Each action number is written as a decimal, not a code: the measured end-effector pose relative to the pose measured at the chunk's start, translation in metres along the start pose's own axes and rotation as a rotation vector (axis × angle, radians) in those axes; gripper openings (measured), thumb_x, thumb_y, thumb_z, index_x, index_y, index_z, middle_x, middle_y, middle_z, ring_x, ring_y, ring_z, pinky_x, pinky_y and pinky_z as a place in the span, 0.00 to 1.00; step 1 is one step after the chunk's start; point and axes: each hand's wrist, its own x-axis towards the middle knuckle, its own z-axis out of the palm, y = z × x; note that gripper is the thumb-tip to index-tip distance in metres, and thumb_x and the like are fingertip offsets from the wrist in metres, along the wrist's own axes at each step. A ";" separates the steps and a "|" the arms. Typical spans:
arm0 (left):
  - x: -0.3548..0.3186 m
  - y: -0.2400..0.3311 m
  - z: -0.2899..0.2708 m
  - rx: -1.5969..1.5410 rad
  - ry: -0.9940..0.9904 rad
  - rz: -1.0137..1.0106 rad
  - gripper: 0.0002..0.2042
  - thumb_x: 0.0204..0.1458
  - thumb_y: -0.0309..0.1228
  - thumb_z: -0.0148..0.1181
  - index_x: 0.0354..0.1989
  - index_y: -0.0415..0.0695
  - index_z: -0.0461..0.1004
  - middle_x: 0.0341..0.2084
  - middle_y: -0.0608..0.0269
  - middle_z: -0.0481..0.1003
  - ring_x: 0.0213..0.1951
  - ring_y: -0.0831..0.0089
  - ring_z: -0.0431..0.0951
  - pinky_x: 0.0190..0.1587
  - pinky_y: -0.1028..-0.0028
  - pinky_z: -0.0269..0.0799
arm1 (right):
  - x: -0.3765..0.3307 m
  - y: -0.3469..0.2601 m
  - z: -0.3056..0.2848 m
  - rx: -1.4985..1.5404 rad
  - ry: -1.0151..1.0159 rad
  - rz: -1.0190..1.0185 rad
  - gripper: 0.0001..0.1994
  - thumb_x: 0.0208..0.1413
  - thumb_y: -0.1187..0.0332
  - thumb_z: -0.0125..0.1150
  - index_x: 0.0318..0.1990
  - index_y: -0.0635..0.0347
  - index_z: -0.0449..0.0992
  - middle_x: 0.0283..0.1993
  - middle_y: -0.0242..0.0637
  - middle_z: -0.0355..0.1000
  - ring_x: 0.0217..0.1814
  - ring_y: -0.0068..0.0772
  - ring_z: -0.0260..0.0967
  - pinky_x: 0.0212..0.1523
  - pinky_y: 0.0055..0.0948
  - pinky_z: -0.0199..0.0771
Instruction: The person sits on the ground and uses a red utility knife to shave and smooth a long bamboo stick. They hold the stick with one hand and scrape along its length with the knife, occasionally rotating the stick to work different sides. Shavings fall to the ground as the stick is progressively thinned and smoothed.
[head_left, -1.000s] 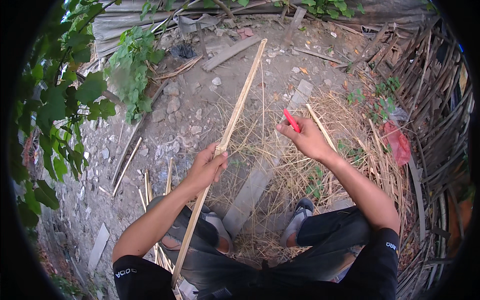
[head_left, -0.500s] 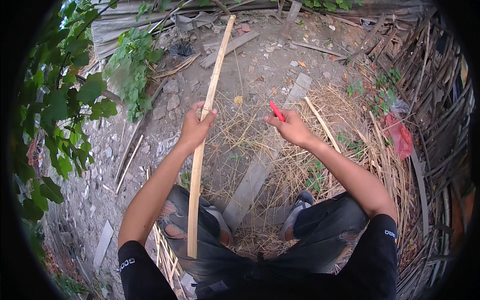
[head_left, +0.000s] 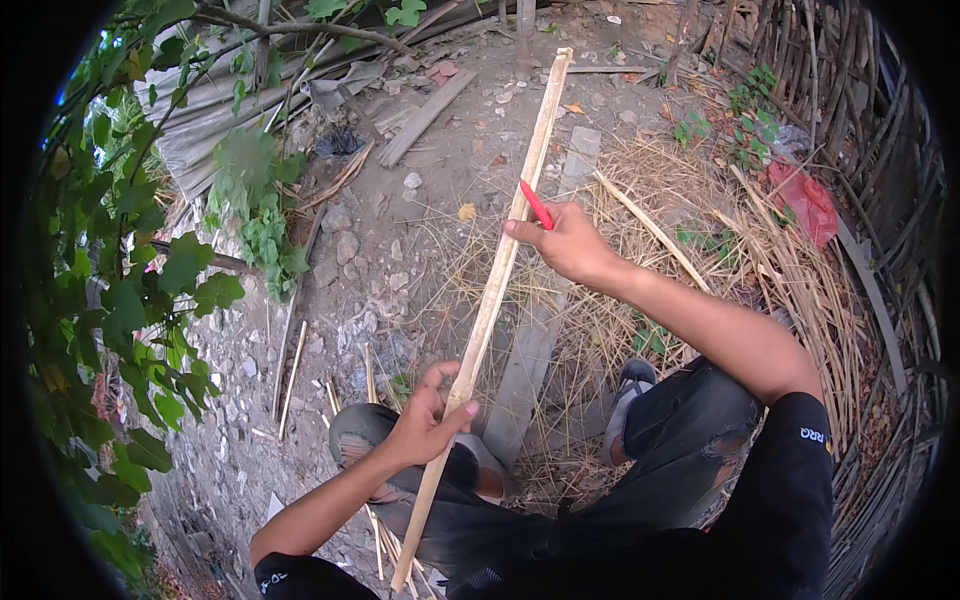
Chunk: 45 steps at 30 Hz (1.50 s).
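Note:
A long, pale bamboo strip [head_left: 497, 285] slants from my lap up to the far right. Near its lower part, my left hand [head_left: 428, 420] is closed round it, thumb on top. My right hand [head_left: 568, 243] grips a slim red tool [head_left: 537, 206] whose kind I cannot make out; the rest is hidden in the fist. The tool lies across the strip's upper half, and the right thumb is at the strip's edge. Whether a blade is on the tool does not show.
Thin shavings [head_left: 480, 255] and a grey board [head_left: 525, 375] lie on the ground between my feet. A bundle of cut strips [head_left: 800, 290] is at the right, by a red plastic bag [head_left: 803, 203] and a stick fence [head_left: 880, 160]. Leafy branches [head_left: 150, 300] hang at the left.
My left hand has slid down toward my lap along the strip. The strip now leans right, and my right hand has brought the red tool onto it. My view has shifted somewhat.

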 end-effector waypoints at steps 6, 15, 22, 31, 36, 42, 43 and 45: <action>0.048 -0.010 -0.011 -0.126 -0.110 0.088 0.19 0.69 0.33 0.53 0.63 0.38 0.62 0.42 0.59 0.79 0.44 0.80 0.77 0.43 0.75 0.74 | -0.011 0.008 0.010 0.001 0.025 -0.013 0.15 0.65 0.57 0.66 0.35 0.62 0.81 0.19 0.20 0.63 0.22 0.14 0.57 0.24 0.26 0.58; 0.087 -0.003 0.008 -0.237 0.063 0.164 0.25 0.73 0.37 0.46 0.74 0.42 0.52 0.26 0.64 0.73 0.21 0.77 0.75 0.26 0.77 0.72 | -0.013 -0.003 0.017 -0.169 -0.092 -0.120 0.20 0.67 0.53 0.62 0.35 0.65 0.79 0.20 0.29 0.65 0.24 0.21 0.60 0.28 0.32 0.63; 0.109 0.020 -0.047 -0.553 0.132 0.202 0.24 0.73 0.39 0.44 0.73 0.43 0.58 0.20 0.73 0.60 0.15 0.83 0.60 0.18 0.80 0.57 | -0.011 -0.003 0.019 -0.393 -0.195 -0.252 0.26 0.70 0.49 0.52 0.36 0.68 0.77 0.21 0.50 0.68 0.24 0.49 0.68 0.31 0.44 0.68; 0.092 0.006 -0.037 -0.654 0.028 0.059 0.25 0.74 0.36 0.43 0.76 0.43 0.54 0.23 0.71 0.63 0.17 0.81 0.63 0.19 0.80 0.59 | -0.023 -0.017 0.041 -0.550 -0.390 -0.177 0.26 0.71 0.49 0.50 0.35 0.68 0.78 0.23 0.57 0.72 0.30 0.63 0.75 0.36 0.52 0.73; 0.084 -0.002 -0.034 -0.706 -0.019 0.060 0.26 0.73 0.37 0.44 0.77 0.47 0.51 0.21 0.72 0.60 0.15 0.82 0.61 0.16 0.80 0.58 | -0.019 -0.017 0.052 -0.694 -0.379 -0.174 0.28 0.70 0.46 0.50 0.36 0.66 0.79 0.25 0.58 0.74 0.32 0.63 0.77 0.38 0.52 0.76; 0.071 -0.011 -0.036 -0.666 -0.121 0.004 0.27 0.74 0.37 0.42 0.78 0.45 0.48 0.21 0.72 0.58 0.17 0.82 0.61 0.19 0.79 0.59 | 0.046 0.022 0.006 -0.748 0.035 -0.023 0.33 0.69 0.38 0.45 0.39 0.66 0.80 0.26 0.56 0.77 0.30 0.59 0.78 0.38 0.53 0.77; 0.052 -0.023 -0.033 -0.650 -0.167 -0.018 0.27 0.74 0.37 0.42 0.78 0.45 0.48 0.21 0.73 0.58 0.17 0.82 0.61 0.20 0.79 0.59 | 0.065 0.009 -0.029 -0.657 0.095 0.152 0.35 0.70 0.38 0.44 0.38 0.67 0.80 0.27 0.55 0.77 0.30 0.59 0.76 0.40 0.52 0.76; 0.045 -0.029 -0.030 -0.625 -0.278 -0.040 0.27 0.74 0.37 0.42 0.78 0.45 0.47 0.21 0.73 0.58 0.17 0.82 0.61 0.20 0.79 0.60 | 0.067 0.043 -0.091 -0.700 0.303 0.081 0.38 0.68 0.35 0.43 0.36 0.69 0.81 0.29 0.58 0.76 0.34 0.59 0.75 0.44 0.51 0.74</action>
